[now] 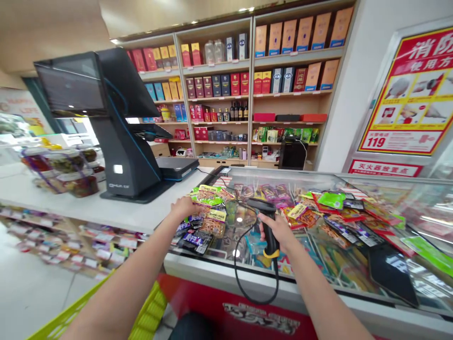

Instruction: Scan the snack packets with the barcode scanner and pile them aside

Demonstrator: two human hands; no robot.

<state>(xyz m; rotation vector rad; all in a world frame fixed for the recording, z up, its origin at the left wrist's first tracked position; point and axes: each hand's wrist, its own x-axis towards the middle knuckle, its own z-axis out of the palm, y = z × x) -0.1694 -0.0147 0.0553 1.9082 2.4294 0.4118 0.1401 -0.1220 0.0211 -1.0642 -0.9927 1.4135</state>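
Observation:
My right hand (pixel 274 230) is closed around the handle of a black barcode scanner (pixel 262 205) with a yellow band at its base. The scanner's black cable (pixel 238 271) loops below over the freezer's front edge. At the left end of the glass top, my left hand (pixel 184 207) is closed at the edge of a snack packet (pixel 208 202) with a green and yellow top; its fingertips are hidden. Beside it lie more packets, including a dark purple one (pixel 196 241) near the front. To the right of the scanner spreads another pile of snack packets (pixel 332 200).
A dark phone-like slab (pixel 392 274) lies on the freezer glass at right. On the white counter (pixel 141 215) stand a point-of-sale terminal (pixel 123 141) and tied food tubs (pixel 67 165). A yellow-green basket (pixel 152 307) sits below. Shelves (pixel 217 99) of boxes line the back.

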